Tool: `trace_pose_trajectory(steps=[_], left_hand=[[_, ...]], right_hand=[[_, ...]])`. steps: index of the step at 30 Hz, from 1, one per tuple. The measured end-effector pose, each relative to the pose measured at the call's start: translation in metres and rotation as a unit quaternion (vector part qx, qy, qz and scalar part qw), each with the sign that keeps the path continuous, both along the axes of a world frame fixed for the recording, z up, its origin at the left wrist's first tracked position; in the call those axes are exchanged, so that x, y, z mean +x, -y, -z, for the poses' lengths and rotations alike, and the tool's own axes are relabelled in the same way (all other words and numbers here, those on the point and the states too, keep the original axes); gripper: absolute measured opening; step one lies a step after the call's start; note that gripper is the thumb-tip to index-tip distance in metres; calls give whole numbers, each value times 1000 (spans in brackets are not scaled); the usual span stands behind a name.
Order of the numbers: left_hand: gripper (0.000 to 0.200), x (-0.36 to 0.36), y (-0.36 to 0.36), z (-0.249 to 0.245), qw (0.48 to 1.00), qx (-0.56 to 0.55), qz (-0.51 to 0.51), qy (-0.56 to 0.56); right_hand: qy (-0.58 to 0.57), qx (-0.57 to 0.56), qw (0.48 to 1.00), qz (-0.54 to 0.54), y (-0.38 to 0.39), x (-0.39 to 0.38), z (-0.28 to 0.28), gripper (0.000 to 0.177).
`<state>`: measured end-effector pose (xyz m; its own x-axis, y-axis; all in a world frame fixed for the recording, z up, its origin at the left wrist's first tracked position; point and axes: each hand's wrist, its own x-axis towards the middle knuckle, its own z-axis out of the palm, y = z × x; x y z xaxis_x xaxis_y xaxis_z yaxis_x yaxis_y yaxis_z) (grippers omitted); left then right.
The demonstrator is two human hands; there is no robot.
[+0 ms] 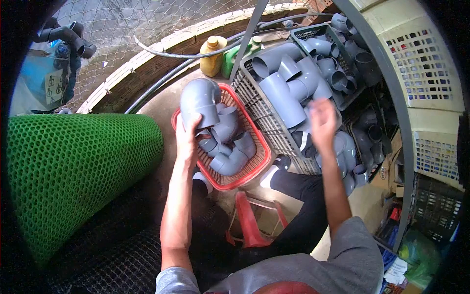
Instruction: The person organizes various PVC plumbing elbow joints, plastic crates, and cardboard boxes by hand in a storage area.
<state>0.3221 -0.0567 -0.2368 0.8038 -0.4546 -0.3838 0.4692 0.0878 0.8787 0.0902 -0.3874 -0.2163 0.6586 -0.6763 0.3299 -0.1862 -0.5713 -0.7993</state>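
My left hand [187, 139] grips a large grey PVC pipe elbow [199, 101], with the thumb across its lower end. The elbow is over the far left side of a red plastic basket [264, 161], where several smaller grey pipe elbows [229, 163] lie. My right hand [324, 122] is raised at the near side of a grey crate [252, 98] heaped with large pipe fittings [281, 100]. Motion smears its fingers, and it overlaps the fittings in this view.
A roll of green plastic mesh [83, 166] lies to the left. A yellow jug [213, 56] and a green jug [235, 59] stand behind the basket. Further right is a dark green crate [350, 98] of fittings. A red stool [249, 220] is between my legs.
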Motion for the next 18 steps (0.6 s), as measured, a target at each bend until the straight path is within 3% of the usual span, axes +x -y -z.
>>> trace_pose_trajectory(steps=[1, 2, 3, 5, 6, 8, 10, 12, 14, 16, 18], left_hand=[[74, -7, 4, -13, 1000, 22, 17, 8], [74, -11, 4, -12, 999, -13, 44, 26], [75, -16, 6, -9, 995, -19, 82, 52], [84, -31, 13, -3, 977, -15, 150, 150], [91, -40, 16, -8, 963, -10, 202, 176], [95, -50, 17, -15, 905, 4, 324, 278], [95, -51, 17, -25, 906, -19, 337, 255], [86, -40, 13, -25, 864, 30, 370, 339], [75, -32, 7, -31, 872, 45, 339, 351], [71, -25, 0, -30, 893, 79, 324, 301], [69, -24, -2, -27, 897, 77, 320, 296]], right_hand=[[-30, 210, 977, -31, -48, 3, -4, 43], [-18, 263, 958, -111, -79, 0, 15, 53], [-22, 433, 893, -118, -119, 8, 6, 64], [2, 628, 773, -88, -169, 18, 7, 72], [52, 667, 735, -110, -181, 31, -4, 76], [88, 587, 803, -46, -186, 40, 11, 80], [95, 666, 737, 72, -168, 34, 9, 73], [105, 597, 791, 77, -138, 21, 2, 71], [77, 447, 885, 106, -93, -1, 4, 69], [126, 436, 887, 87, -40, -16, -27, 67], [158, 522, 836, 64, 31, -40, -51, 67]])
